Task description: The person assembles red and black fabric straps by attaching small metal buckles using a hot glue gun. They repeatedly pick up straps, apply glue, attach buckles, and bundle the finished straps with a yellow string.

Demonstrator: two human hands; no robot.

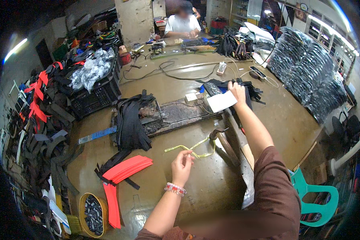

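Observation:
My right hand reaches forward and is closed at the right edge of a flat white rectangular card, beside black straps and dark plastic. My left hand, with a beaded bracelet at its wrist, hovers low over the table. Its fingers are curled together at a bent yellow measuring tape; whether they pinch it is hidden. Right of the tape lies a hammer with a wooden handle. Black strips drape over a worn dark board, and red-orange strips lie nearer.
A yellow tub of small black pieces stands near left. A black crate with plastic bags is farther back. Wrapped bundles pile at right, near a phone. A green chair stands by my right side. Another person sits opposite.

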